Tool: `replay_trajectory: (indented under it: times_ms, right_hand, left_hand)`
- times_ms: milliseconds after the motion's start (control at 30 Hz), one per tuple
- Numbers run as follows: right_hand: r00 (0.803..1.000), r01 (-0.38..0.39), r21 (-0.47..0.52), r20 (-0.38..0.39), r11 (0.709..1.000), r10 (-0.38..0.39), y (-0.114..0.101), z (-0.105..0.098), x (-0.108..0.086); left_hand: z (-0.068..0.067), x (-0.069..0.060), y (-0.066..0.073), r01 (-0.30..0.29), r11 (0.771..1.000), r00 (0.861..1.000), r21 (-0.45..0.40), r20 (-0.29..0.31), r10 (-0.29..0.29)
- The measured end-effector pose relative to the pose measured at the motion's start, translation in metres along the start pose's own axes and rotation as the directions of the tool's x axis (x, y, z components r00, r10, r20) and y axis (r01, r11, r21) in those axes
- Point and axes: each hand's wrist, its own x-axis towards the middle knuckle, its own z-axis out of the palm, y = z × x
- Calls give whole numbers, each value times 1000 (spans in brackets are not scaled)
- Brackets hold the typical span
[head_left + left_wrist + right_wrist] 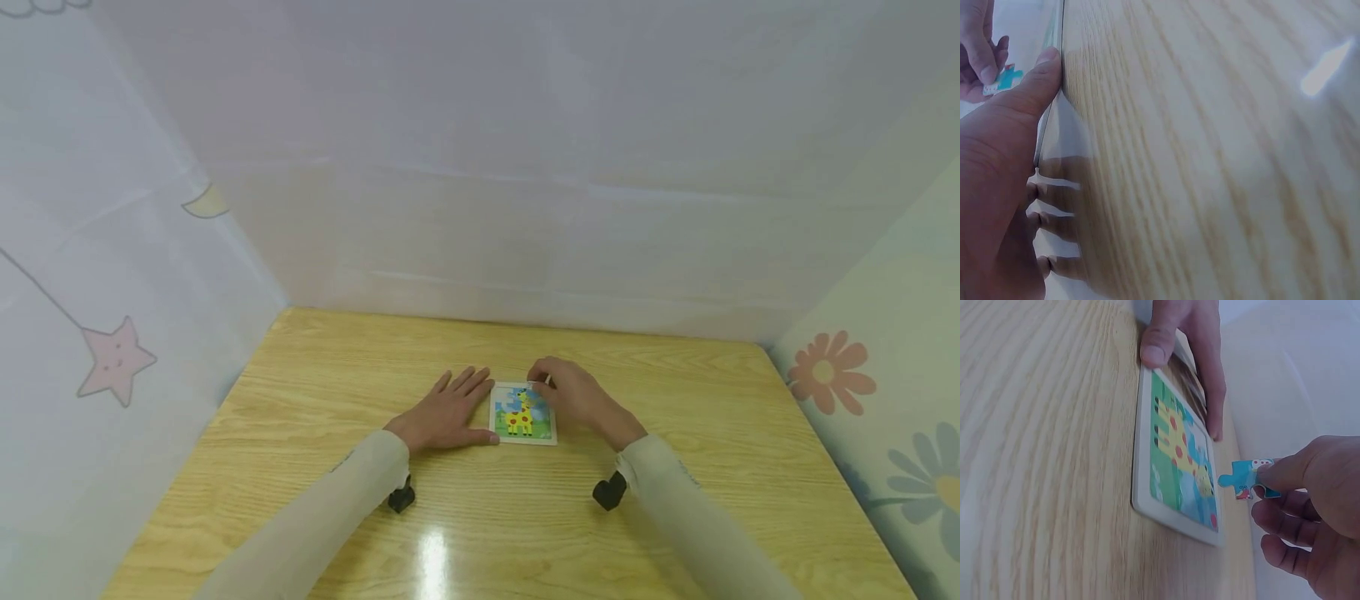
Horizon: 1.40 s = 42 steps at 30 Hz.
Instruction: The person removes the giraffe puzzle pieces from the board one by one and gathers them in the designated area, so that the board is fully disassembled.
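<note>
A small jigsaw tray with a pale rim and a yellow giraffe picture lies flat on the table. My left hand rests spread on the wood at the tray's left side, its thumb and fingertips at the rim. At the tray's upper right corner is my right hand. In the right wrist view it pinches a blue jigsaw piece with white and red marks, held apart from the tray's far edge. A pale gap shows in the picture's upper left. The left wrist view also shows the piece, partly covered by fingers.
The wooden table reaches to a pale cloth backdrop behind it. Printed cloth walls with a star and flowers flank both sides. A black wrist device hangs below each sleeve.
</note>
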Motion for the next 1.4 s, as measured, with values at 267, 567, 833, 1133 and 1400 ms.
replay_trajectory:
  times_ms: [267,567,833,1133,1400]
  right_hand:
    - [1000,-4,7,0,1000,4,19,-17,-13]
    - [998,-50,11,24,999,50,35,-25,-16]
    - [998,-41,6,44,999,41,48,-27,-13]
    - [998,-50,-29,37,998,51,58,-24,-7]
    - [999,-38,-22,11,999,38,59,-22,-4]
  left_hand:
    - [0,0,1,4,1000,1000,8,12,-4]
    - [-1,-1,-1,-10,1000,1000,-6,6,10]
    - [1,0,-2,-11,1000,1000,2,8,11]
    - [0,1,-1,-11,1000,1000,-11,5,11]
    - [-1,-1,-1,-6,1000,1000,-6,12,6]
